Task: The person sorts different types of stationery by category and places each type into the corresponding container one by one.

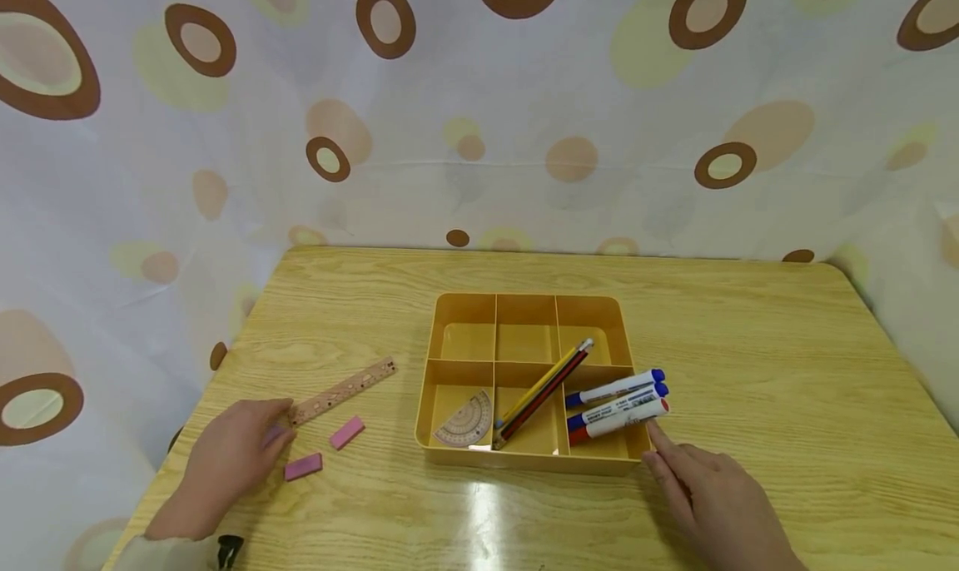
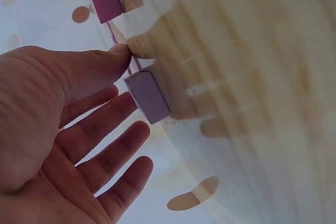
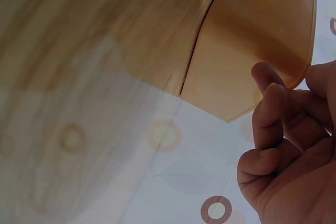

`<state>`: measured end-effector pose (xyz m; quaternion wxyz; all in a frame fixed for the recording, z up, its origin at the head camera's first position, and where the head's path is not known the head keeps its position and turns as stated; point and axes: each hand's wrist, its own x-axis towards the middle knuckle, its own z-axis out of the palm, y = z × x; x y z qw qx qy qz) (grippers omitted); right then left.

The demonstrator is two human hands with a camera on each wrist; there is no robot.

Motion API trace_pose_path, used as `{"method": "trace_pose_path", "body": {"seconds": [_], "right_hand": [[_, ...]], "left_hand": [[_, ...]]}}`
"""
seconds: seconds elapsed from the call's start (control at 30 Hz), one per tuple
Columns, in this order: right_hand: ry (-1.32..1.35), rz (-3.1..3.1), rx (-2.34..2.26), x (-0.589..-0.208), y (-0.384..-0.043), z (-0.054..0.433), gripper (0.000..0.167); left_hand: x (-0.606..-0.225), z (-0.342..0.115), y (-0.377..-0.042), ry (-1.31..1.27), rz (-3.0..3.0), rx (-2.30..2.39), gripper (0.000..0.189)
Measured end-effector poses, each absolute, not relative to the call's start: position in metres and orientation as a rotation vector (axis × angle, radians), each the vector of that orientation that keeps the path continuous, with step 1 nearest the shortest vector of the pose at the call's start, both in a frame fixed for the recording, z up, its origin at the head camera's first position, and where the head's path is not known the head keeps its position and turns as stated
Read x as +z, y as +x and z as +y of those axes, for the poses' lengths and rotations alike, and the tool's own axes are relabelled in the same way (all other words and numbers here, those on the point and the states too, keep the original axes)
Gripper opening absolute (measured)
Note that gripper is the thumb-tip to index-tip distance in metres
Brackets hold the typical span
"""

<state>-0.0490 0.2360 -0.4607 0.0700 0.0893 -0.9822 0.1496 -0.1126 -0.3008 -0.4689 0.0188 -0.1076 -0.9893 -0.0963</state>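
My left hand (image 1: 236, 446) is at the table's left, thumb and index finger apart on either side of a purple eraser (image 2: 149, 97). Its other fingers spread loosely in the left wrist view. By the index fingertip lies one end of a wooden ruler (image 1: 345, 389). Two pink erasers, one lighter (image 1: 347, 432) and one darker (image 1: 303, 467), lie to the right of this hand. My right hand (image 1: 712, 492) holds the front right corner of a yellow-orange divided tray (image 1: 535, 461) with thumb and index finger; its remaining fingers curl in the right wrist view.
In the tray's front row lie a protractor (image 1: 464, 421) at left, pencils (image 1: 543, 392) leaning in the middle, and three whiteboard markers (image 1: 618, 404) at right, sticking out over the rim. A patterned cloth (image 1: 524, 96) hangs behind the wooden table (image 1: 749, 330).
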Motion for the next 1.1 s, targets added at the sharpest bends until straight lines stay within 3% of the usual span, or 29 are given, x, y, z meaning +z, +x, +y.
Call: {"method": "trace_pose_path", "body": {"seconds": [0.27, 0.7, 1.1], "right_hand": [[0.281, -2.943, 0.452, -0.4613, -0.0485, 0.2367, 0.046], [0.258, -2.951, 0.454, -0.4598, -0.0485, 0.2353, 0.046], [0.258, -2.959, 0.454, -0.4591, -0.0497, 0.2360, 0.045]], "left_hand": [[-0.4681, -0.2962, -0.1203, -0.359, -3.075, -0.332, 0.033], [-0.4675, -0.2939, -0.1211, -0.473, -3.004, -0.304, 0.005], [-0.4748, -0.2964, -0.1234, -0.755, -2.509, -0.396, 0.013]]}}
